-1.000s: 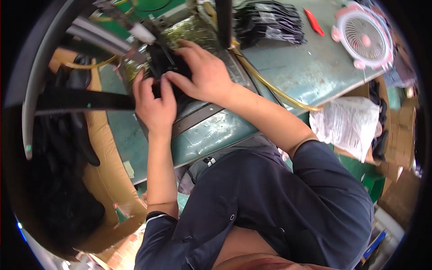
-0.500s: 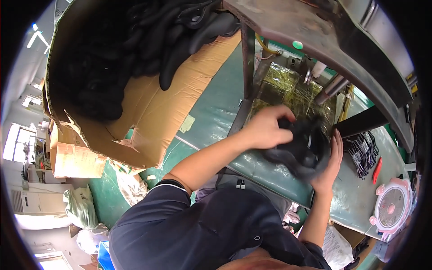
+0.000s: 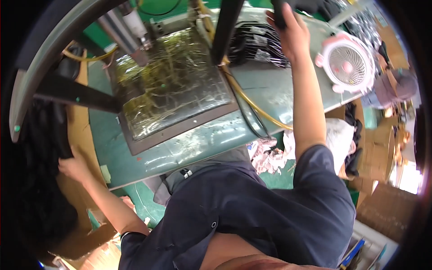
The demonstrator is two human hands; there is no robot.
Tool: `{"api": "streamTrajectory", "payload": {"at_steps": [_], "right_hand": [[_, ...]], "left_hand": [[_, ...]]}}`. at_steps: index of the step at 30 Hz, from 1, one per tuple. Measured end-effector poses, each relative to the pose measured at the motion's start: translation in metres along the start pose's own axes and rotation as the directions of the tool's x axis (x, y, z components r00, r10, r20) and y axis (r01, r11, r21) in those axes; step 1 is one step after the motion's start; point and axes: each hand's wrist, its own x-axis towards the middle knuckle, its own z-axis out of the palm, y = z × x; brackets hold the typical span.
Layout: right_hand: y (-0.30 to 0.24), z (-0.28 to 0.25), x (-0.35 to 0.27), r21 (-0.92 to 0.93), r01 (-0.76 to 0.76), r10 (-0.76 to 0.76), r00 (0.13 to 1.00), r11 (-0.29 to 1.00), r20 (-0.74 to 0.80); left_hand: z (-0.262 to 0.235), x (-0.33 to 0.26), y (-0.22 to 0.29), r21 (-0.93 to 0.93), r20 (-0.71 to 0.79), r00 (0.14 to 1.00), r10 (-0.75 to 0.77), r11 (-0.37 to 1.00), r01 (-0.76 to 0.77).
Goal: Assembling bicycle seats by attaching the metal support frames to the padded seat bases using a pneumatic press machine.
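Note:
My right hand [image 3: 294, 38] is stretched out to the far right, at the top edge of the view. Its fingers close round a black moulded piece [image 3: 280, 17], of which only a part shows. Just below and left of it lies a row of flat black pieces [image 3: 258, 44] with shiny strips, on the green table [image 3: 265, 87]. At the far left my left hand [image 3: 75, 169] is by the wall of the cardboard box [image 3: 75, 123], fingers curled against the dark heap. Soft black curved pieces [image 3: 40, 157] fill this box; what the fingers hold is lost among them.
A press with a dark metal frame [image 3: 76, 92] stands over a film-covered plate [image 3: 173, 85]. A yellow hose [image 3: 252, 105] and black cable cross the table. A pink fan [image 3: 346, 65] stands at right. Cartons [image 3: 375, 144] and another person [image 3: 396, 85] are beyond.
My hands have parted from the black piece they held together: the right went far right, the left to the box. The view has swung right, and the press now stands left of centre.

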Motion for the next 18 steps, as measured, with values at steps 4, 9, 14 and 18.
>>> {"api": "streamTrajectory", "payload": {"at_steps": [4, 9, 14, 18], "right_hand": [[-0.004, -0.003, -0.002, -0.873, 0.104, 0.028, 0.991, 0.477, 0.133], [0.015, -0.049, -0.025, -0.911, 0.412, 0.118, 0.904, 0.029, 0.412], [0.000, -0.028, -0.025, -0.905, 0.385, 0.126, 0.922, -0.183, 0.367], [0.000, -0.020, -0.016, -0.902, 0.431, 0.250, 0.870, 0.031, 0.424]], "left_hand": [[0.037, -0.007, -0.051, -0.090, 0.247, 0.949, -0.198, 0.970, 0.225], [-0.050, 0.009, 0.002, -0.399, -0.032, 0.999, -0.014, 0.917, 0.001], [-0.164, 0.018, 0.056, -0.742, -0.306, 0.919, -0.249, 0.668, -0.066], [-0.220, 0.011, 0.141, -0.696, -0.485, 0.767, 0.420, 0.347, -0.629]]}}
